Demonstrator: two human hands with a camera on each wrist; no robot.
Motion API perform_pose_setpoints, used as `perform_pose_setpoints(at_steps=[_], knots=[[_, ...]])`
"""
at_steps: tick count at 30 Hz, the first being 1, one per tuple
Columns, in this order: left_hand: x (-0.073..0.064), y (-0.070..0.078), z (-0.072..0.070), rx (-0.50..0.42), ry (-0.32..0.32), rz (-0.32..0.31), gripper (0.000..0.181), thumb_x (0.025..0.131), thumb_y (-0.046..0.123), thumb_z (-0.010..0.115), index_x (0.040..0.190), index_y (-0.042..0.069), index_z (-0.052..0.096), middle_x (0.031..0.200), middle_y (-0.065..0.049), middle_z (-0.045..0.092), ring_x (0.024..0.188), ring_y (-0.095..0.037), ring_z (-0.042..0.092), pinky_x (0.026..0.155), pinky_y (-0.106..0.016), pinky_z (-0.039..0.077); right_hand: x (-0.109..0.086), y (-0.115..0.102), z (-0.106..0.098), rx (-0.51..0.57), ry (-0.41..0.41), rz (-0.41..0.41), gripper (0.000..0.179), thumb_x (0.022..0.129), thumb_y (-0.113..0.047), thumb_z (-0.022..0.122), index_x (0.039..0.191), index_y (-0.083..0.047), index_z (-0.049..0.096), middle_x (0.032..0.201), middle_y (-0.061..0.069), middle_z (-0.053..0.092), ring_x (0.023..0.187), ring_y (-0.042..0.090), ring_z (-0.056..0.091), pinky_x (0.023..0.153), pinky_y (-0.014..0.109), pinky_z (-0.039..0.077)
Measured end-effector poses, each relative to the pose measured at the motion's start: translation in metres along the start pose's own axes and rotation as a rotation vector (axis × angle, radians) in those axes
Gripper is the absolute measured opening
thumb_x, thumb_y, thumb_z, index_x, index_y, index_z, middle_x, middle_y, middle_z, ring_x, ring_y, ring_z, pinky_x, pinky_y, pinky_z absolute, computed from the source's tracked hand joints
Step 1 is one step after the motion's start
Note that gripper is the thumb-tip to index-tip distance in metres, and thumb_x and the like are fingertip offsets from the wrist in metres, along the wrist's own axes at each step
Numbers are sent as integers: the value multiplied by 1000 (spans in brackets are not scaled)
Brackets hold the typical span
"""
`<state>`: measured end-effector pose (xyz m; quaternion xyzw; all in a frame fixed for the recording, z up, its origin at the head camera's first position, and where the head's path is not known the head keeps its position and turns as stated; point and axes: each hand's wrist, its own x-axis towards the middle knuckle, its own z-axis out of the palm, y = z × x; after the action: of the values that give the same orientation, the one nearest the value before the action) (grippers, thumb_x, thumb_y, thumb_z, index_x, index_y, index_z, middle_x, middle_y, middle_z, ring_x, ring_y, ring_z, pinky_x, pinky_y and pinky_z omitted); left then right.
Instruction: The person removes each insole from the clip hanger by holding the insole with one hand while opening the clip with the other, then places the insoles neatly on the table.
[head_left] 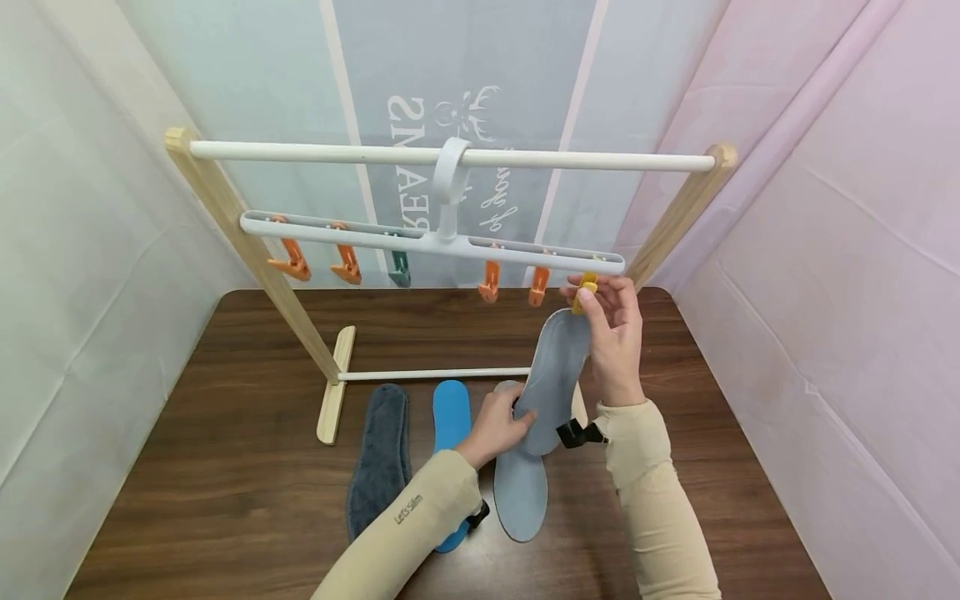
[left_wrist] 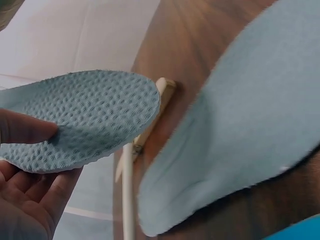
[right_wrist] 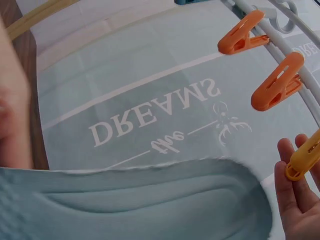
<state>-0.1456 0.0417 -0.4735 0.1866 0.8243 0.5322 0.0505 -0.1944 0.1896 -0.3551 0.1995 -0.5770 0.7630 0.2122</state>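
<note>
My left hand (head_left: 497, 427) holds a grey insole (head_left: 553, 375) up at a slant, thumb on its dimpled face and fingers behind it. My right hand (head_left: 618, 346) pinches a yellow clothespin (head_left: 585, 293) at the right end of a white clip hanger (head_left: 352, 238). The insole's upper end lies just below and beside the yellow clothespin; the right wrist view shows a gap between that end and the clothespin (right_wrist: 305, 156). Beneath the held insole, a matching grey insole (head_left: 521, 497) lies on the wooden table (head_left: 255, 467).
Orange clothespins (head_left: 347, 265) and a green one (head_left: 400, 270) hang along the hanger, which hooks over the white rail (head_left: 585, 158) of a wooden rack (head_left: 288, 308). A dark fuzzy insole (head_left: 378, 458) and a blue insole (head_left: 452, 412) lie left of the grey one. Curtains surround the table.
</note>
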Motion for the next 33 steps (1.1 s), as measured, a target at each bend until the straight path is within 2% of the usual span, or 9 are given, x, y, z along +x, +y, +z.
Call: perform_pose_setpoints(at_steps=[3,8,22,33], knots=[[-4,-4,2,-2,-5,9,23,92,7,60,114,3,64,109,-19,68,95,-30,68,73,-32,57,0,0,-1,8,-8,-1,15,95,-4,56,110,-6,54,109,11,66,95,21,67,88,33,53],[-10,-8,4,-20,-10,6,26,93,7,59,119,3,62,113,-19,67,99,-31,67,77,-34,57,-2,1,-1,33,-32,9,15,96,-2,55,110,-6,53,110,10,65,95,23,67,90,31,53],[-25,-20,6,-59,9,-56,34,92,5,60,126,1,57,115,-20,66,96,-31,67,74,-30,56,-4,2,-3,16,-34,25,19,95,-4,56,113,-8,53,113,12,66,98,23,67,91,37,51],[-33,-21,5,-71,1,-95,35,92,7,60,126,-1,56,117,-21,64,101,-33,65,76,-33,55,-4,2,-5,9,-18,28,24,96,-9,58,120,-5,55,115,13,67,105,24,66,90,33,52]])
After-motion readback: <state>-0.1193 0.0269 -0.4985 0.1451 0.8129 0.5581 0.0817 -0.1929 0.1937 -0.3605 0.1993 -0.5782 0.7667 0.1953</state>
